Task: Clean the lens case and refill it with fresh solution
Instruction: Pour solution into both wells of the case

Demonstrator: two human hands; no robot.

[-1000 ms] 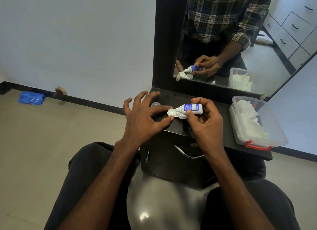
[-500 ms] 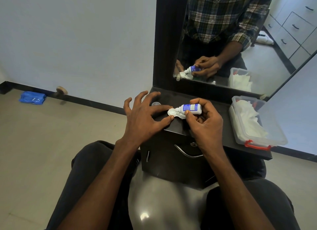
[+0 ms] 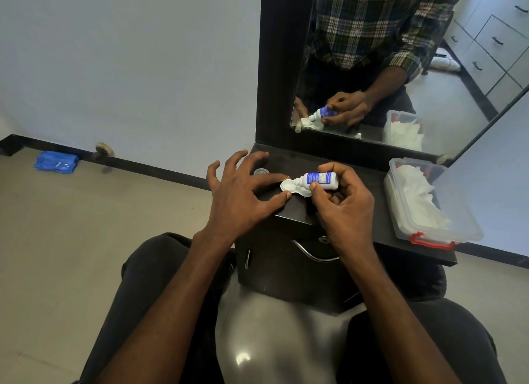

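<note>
A white lens case [image 3: 287, 186] lies open on the dark cabinet top [image 3: 369, 183]. My left hand [image 3: 243, 194] pinches the case's left well between index finger and thumb, the other fingers spread above the top. My right hand [image 3: 343, 203] grips a small white solution bottle [image 3: 319, 179] with a blue label, tipped sideways so that its nozzle points down at the case's right well. A small clear cap [image 3: 260, 171] sits on the top just behind my left fingers.
A clear plastic box [image 3: 463, 229] with a red latch holds white tissues at the right end of the top. A mirror [image 3: 400, 68] stands behind. A blue packet [image 3: 56, 161] lies on the floor by the left wall. My knees flank the cabinet.
Almost nothing differs: both hands keep their hold, and the bottle stays tipped over the case.
</note>
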